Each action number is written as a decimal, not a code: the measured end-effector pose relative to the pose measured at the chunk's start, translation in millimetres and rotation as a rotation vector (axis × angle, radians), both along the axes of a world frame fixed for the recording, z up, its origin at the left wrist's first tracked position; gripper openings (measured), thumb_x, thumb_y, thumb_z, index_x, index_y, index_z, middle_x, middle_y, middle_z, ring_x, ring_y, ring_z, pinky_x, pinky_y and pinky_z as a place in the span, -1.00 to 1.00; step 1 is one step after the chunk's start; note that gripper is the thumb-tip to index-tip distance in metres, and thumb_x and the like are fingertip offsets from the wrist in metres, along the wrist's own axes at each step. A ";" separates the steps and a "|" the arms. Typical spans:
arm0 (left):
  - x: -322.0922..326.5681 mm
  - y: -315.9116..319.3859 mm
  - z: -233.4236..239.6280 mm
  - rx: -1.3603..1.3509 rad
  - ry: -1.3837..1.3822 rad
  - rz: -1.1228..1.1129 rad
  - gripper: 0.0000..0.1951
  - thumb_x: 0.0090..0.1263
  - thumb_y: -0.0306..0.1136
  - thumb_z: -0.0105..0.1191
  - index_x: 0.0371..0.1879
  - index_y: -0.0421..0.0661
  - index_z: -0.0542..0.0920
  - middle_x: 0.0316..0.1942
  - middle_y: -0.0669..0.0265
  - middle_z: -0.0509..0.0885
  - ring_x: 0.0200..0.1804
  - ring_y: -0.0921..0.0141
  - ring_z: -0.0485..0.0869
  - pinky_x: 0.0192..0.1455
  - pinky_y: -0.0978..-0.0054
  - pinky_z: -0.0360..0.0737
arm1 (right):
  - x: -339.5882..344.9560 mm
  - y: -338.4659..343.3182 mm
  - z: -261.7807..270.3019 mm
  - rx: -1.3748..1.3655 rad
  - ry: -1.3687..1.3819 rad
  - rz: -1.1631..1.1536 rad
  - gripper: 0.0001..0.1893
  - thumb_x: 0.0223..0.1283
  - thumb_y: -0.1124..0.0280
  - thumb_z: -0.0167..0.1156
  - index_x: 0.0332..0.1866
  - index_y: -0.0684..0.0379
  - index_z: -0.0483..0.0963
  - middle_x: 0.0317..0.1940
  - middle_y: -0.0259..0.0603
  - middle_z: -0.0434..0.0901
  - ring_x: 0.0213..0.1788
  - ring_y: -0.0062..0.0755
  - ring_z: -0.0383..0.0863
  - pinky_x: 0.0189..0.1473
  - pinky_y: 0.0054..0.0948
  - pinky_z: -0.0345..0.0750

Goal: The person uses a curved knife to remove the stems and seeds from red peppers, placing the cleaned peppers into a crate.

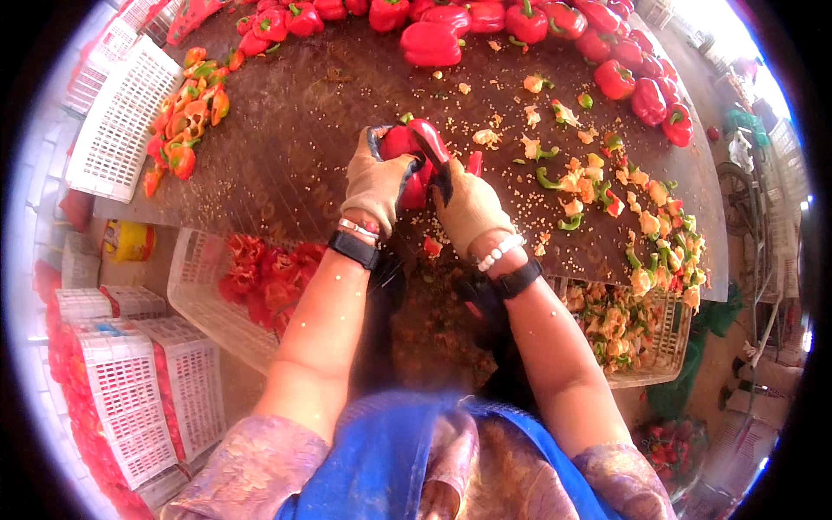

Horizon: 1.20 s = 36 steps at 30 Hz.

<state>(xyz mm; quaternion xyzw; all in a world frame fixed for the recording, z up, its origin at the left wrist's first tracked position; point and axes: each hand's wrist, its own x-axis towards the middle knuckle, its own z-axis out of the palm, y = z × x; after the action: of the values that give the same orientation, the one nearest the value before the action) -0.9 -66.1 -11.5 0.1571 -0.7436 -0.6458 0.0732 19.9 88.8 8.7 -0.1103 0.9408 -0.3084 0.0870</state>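
Observation:
Gloved in tan with dark fingertips, my left hand (380, 175) grips a red bell pepper (396, 144) above the table. A bit of green stem shows at its far end. My right hand (471, 205), gloved alike, closes on the pepper's right side, where a long red section (432, 140) stands out. A dark line runs between the two red parts; whether it is a blade or a cut cannot be made out. Fingers hide the pepper's lower part. Pale seeds and a small red scrap (431, 246) lie on the brown tabletop (279, 130) nearby.
Whole red peppers (432, 44) line the far edge. Pepper cores with stems (572, 182) litter the right side. Orange-red peppers (188, 123) lie left, beside a white crate (127, 120). Below the near edge, one crate (188, 260) holds red pepper pieces, another (679, 331) cores.

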 end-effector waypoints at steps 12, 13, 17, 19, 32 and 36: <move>4.9 -20.1 -8.6 0.304 0.023 -0.055 -0.59 0.17 -0.59 0.23 0.03 -0.15 0.52 -0.12 0.28 0.65 -0.12 0.38 0.63 0.01 0.43 0.60 | -35.9 -3.6 -2.0 -0.118 -0.219 0.101 -0.68 0.27 0.24 0.09 -0.04 0.26 0.50 -0.32 0.08 0.65 -0.25 -0.04 0.67 -0.18 -0.20 0.57; 6.6 -24.1 -12.8 0.237 0.060 -0.079 -0.59 0.17 -0.57 0.24 0.04 -0.15 0.52 -0.10 0.28 0.65 -0.11 0.39 0.63 0.04 0.45 0.59 | -40.1 0.0 12.5 -0.226 -0.402 0.077 -0.66 0.26 0.21 0.07 -0.05 0.26 0.53 -0.31 0.05 0.66 -0.21 -0.11 0.69 -0.15 -0.23 0.57; 3.7 -30.2 -19.7 0.587 0.094 -0.090 -0.60 0.14 -0.56 0.27 0.01 -0.16 0.55 -0.13 0.29 0.66 -0.11 0.39 0.64 0.05 0.48 0.58 | -70.1 24.0 -25.6 -0.357 -0.569 0.066 -0.66 0.25 0.20 0.12 0.00 0.21 0.54 -0.27 -0.16 0.66 -0.29 -0.38 0.62 -0.21 -0.37 0.54; -0.3 -39.8 -25.6 0.879 0.115 -0.128 -0.56 0.08 -0.61 0.30 0.00 -0.15 0.57 -0.15 0.30 0.67 -0.11 0.38 0.64 0.02 0.48 0.58 | -76.6 39.6 -43.3 -0.773 -0.685 0.048 -0.73 0.23 0.28 0.14 -0.03 0.15 0.54 -0.26 -0.20 0.65 -0.27 -0.37 0.62 -0.20 -0.37 0.55; 19.2 -38.0 3.5 0.831 0.226 -0.172 -0.59 0.21 -0.58 0.15 0.08 -0.13 0.50 -0.07 0.27 0.64 -0.04 0.39 0.62 0.14 0.44 0.53 | -48.4 9.6 -25.5 -0.286 -0.258 -0.170 -0.63 0.22 0.20 0.21 0.00 0.26 0.54 -0.25 -0.02 0.69 -0.23 -0.12 0.69 -0.15 -0.28 0.55; 17.9 -32.9 10.6 0.533 0.303 -0.262 -0.62 0.23 -0.55 0.18 0.06 -0.17 0.53 -0.07 0.33 0.62 -0.03 0.46 0.59 0.10 0.51 0.52 | -21.3 1.0 -23.5 -1.091 -0.286 -0.487 -0.77 0.19 0.37 0.27 -0.11 0.26 0.57 -0.37 -0.27 0.66 -0.40 -0.45 0.61 -0.36 -0.47 0.50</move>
<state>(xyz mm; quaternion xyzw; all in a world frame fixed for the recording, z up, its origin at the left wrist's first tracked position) 17.0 -99.0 -0.9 -0.0237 -0.5428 -0.8377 0.0557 -1.4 89.8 -14.9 0.1217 0.6244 -0.7684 0.0703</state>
